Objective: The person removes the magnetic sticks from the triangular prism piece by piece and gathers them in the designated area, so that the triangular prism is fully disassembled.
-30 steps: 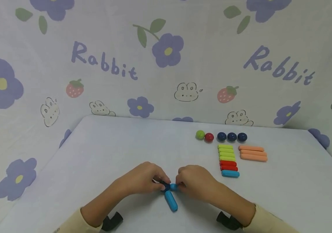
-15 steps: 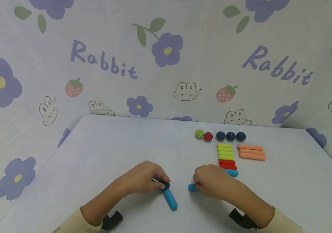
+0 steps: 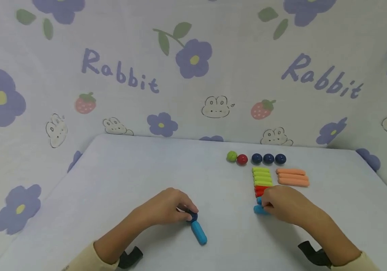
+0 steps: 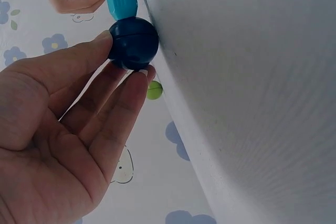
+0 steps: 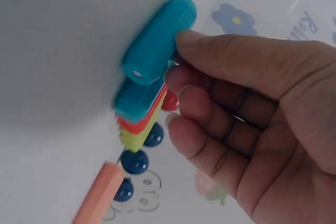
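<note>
My left hand pinches a dark blue ball between thumb and fingers at the front middle of the table. One end of a blue stick meets the ball, and the rest of it lies toward me. Over to the right, my right hand pinches a blue stick with thumb and forefinger. That stick is close beside another blue stick at the near end of a row; whether they touch, I cannot tell. My right hand partly covers both sticks and the red sticks in the head view.
Beyond the red sticks lie several yellow-green sticks. Orange sticks lie to their right. Behind them stand a green ball, a red ball and three dark blue balls. A patterned cloth rises behind the white table.
My right hand has pulled its blue stick away from the ball and carried it right to the stick row. My left hand has stayed on the ball.
</note>
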Action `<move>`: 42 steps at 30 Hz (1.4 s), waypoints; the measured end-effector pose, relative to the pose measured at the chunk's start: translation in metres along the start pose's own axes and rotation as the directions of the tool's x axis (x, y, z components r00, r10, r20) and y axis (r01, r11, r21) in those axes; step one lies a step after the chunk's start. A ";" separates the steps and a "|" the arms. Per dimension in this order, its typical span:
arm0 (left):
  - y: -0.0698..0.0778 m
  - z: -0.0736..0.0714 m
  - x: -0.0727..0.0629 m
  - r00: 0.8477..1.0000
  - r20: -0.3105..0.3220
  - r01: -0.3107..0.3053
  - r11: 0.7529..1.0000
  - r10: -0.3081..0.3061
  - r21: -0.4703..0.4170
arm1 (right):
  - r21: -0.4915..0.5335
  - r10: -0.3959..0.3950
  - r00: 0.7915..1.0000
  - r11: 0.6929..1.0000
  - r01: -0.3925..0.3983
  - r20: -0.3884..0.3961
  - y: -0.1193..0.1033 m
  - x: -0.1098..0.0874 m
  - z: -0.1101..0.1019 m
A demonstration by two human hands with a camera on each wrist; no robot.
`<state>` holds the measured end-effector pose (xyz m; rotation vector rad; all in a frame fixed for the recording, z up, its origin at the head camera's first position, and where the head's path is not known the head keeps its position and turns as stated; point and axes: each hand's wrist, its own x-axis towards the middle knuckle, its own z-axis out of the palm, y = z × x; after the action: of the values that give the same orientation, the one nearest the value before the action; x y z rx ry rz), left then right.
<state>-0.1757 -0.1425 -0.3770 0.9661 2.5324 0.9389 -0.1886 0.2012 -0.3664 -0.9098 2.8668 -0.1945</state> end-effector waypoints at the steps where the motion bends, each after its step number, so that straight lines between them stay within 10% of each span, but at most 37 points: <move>1: 0.000 0.001 0.000 1.000 0.002 0.003 1.000 -0.003 -0.002 | 0.004 -0.004 1.000 1.000 0.004 -0.008 0.004 -0.001 0.000; 16: 0.002 0.002 -0.002 0.999 -0.029 0.026 1.000 -0.026 -0.006 | 0.025 -0.013 0.999 1.000 0.014 -0.039 0.011 -0.004 -0.006; 29: -0.002 0.007 0.000 1.000 -0.010 0.028 0.999 -0.029 -0.015 | 0.205 -0.180 0.982 0.961 0.187 -0.053 -0.045 0.007 0.007; 42: -0.001 0.007 0.001 0.999 -0.033 0.034 0.999 -0.034 0.022 | 0.071 -0.287 0.954 0.953 0.293 -0.091 -0.100 0.039 0.011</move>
<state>-0.1739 -0.1389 -0.3824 0.9181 2.5832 0.9262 -0.1620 0.0961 -0.3641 -1.3321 2.7558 -0.3842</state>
